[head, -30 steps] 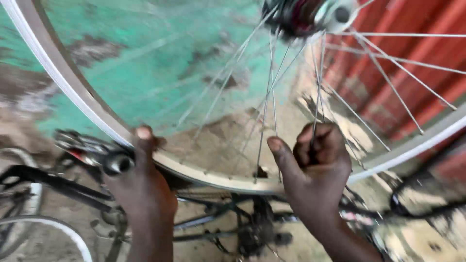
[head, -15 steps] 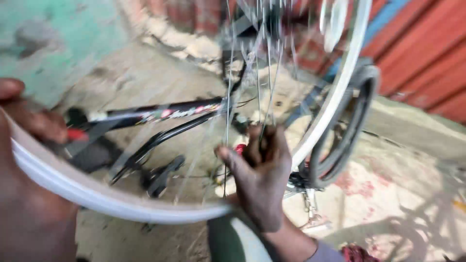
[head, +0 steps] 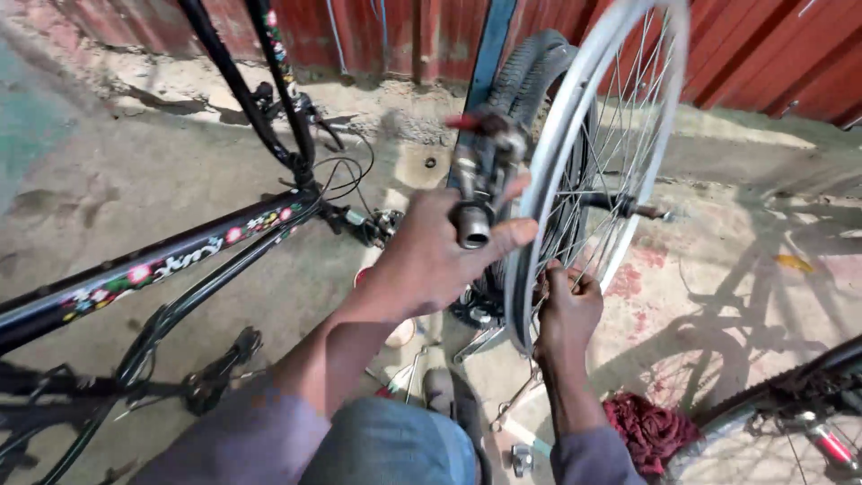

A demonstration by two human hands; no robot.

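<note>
Nearest us: red rag (head: 648,429) on concrete floor (head: 135,180), beside our right forearm. Our right hand (head: 567,310) sits at lower rim of bare silver wheel (head: 600,135), fingers pinched together among spokes; what they grip, we cannot tell. Our left hand (head: 431,256) is clamped on grey metal tool (head: 480,193), thumb against wheel rim. Wheel stands upright, edge toward us. Just behind it, black tyre (head: 530,67). Left of us, black bicycle frame (head: 153,260) with flower decals lies slanted. Farthest: red corrugated wall (head: 763,45).
</note>
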